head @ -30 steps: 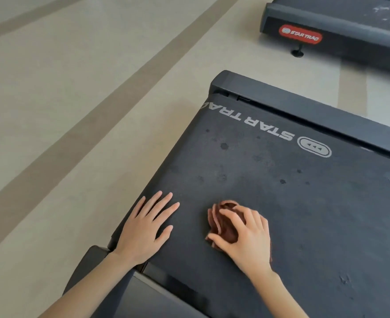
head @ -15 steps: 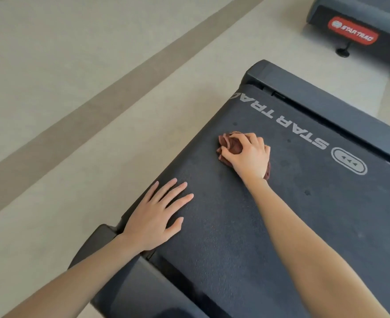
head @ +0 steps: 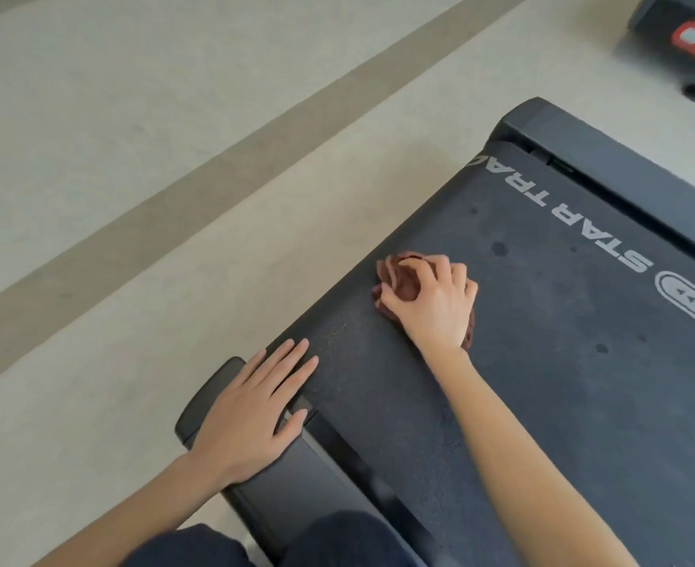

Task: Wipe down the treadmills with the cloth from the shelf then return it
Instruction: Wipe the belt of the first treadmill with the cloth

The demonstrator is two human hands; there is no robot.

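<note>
Mid-wipe by the look of it, w/ spots left to do.
The treadmill belt [head: 563, 382], marked "STAR TRAC" + a 3-arrow oval, runs away up-right. The 2nd treadmill [head: 661, 18] has a red badge, cut off. L hand [head: 251, 407] lies flat on the side rail [head: 288, 476]. R hand [head: 436, 308] is clenched round the bunched cloth [head: 404, 282] near the belt's L edge. Dark spots lie right of & beyond it, so R is nearer.

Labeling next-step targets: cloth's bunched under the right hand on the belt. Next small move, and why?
Probably slide the cloth with the right hand onto the dark spot just beyond it on the belt; it looks unwiped. Left hand rests flat.
</note>
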